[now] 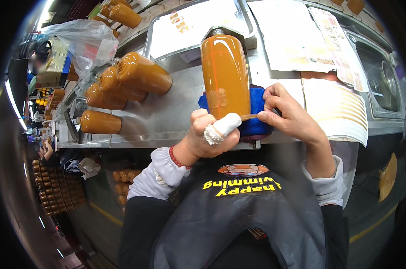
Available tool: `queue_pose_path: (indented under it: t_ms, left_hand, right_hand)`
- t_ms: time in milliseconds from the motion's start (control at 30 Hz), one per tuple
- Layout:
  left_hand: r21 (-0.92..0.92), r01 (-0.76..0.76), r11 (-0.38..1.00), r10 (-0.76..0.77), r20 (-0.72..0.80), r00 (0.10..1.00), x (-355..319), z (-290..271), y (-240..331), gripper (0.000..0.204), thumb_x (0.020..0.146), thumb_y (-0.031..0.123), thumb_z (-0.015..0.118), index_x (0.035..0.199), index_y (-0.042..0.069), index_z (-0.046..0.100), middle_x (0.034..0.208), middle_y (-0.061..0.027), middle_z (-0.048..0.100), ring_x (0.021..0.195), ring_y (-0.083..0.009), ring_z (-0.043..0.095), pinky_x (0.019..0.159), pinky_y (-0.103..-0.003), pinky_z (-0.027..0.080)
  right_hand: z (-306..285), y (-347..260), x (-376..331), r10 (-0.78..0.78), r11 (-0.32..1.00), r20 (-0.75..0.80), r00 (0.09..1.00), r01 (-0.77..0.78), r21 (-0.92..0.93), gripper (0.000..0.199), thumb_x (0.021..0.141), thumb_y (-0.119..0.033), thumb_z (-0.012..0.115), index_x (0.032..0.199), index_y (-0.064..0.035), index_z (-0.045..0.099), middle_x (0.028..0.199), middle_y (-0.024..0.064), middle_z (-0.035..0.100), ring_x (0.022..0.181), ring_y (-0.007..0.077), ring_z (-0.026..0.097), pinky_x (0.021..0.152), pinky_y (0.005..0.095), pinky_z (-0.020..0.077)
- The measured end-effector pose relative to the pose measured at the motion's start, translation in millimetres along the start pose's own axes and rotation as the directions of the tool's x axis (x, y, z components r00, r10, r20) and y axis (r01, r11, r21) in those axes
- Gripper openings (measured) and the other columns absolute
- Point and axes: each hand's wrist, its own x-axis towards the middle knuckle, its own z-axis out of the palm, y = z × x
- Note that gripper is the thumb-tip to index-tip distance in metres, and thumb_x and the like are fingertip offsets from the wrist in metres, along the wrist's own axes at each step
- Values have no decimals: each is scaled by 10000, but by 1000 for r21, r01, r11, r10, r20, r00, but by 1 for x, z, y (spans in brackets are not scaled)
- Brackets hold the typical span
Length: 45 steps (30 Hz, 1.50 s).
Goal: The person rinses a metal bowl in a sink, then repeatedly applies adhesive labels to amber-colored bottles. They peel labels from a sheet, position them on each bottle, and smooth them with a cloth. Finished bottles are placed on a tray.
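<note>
Currently seeing brown bottle point(225, 67) at 12 o'clock, near end on blue cloth point(257, 101), just inside front edge of steel tabletop point(180, 119). Bare room toward 10, up to more bottles point(122, 85); striped paper point(333, 110) at 3. Pinching thin strip point(248, 117) between thumb and forefinger of right hand point(290, 114); curling left hand point(207, 136) at strip's other end, can't tell if gripping it. Glossy, rounded bottle; soft, rumpled cloth; fuzzy white finger wrap point(225, 125).

One left hand point(199, 138), one right hand point(286, 114), one thin orange strip point(249, 117) between them, one large brown bottle point(225, 74) just beyond the left hand, four standing bottles point(144, 74) farther left of that hand, one blue cloth point(258, 101) beside the right.
</note>
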Motion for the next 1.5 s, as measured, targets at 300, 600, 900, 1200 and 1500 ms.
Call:
queue_pose_path:
  t_ms: [300,600,900,1200,1500]
  left_hand:
    - [-97,-25,995,31,69,997,6,10,-2,273,586,162,731,834,259,670,1145,56,610,966,-213,421,779,-346,392]
    - [-105,64,992,-56,70,996,-3,-2,0,264,650,159,735,885,265,678,1168,70,592,990,-213,411,781,-347,394]
    - [-90,0,996,7,74,997,11,4,-2,214,585,188,711,772,267,642,1135,71,613,971,-210,407,786,-356,371]
    - [-85,52,995,-44,95,994,4,-5,1,247,619,168,733,846,242,669,1190,54,584,1009,-208,407,808,-363,371]
    - [-122,31,992,-24,52,998,23,-2,2,446,637,162,780,1077,167,706,1145,-5,517,1064,-184,394,818,-332,344]
  right_hand:
    - [2,3,0,6,1000,-14,1000,-6,-24,297,901,-219,724,800,-10,539,980,105,443,911,240,472,827,326,434]
    - [2,-1,3,44,999,7,999,-44,-28,289,902,-193,712,788,-16,514,986,98,426,934,228,465,852,317,423]
    - [3,-3,1,21,999,-25,999,-23,-44,287,890,-195,724,791,-1,538,971,118,453,923,255,489,837,340,438]
    - [6,-7,3,38,998,-53,998,-41,-54,287,868,-186,736,775,9,547,958,149,484,912,300,516,814,380,455]
    - [7,-6,1,32,997,-67,997,-36,-62,253,881,-174,711,805,13,558,1001,160,485,934,307,524,846,376,461]
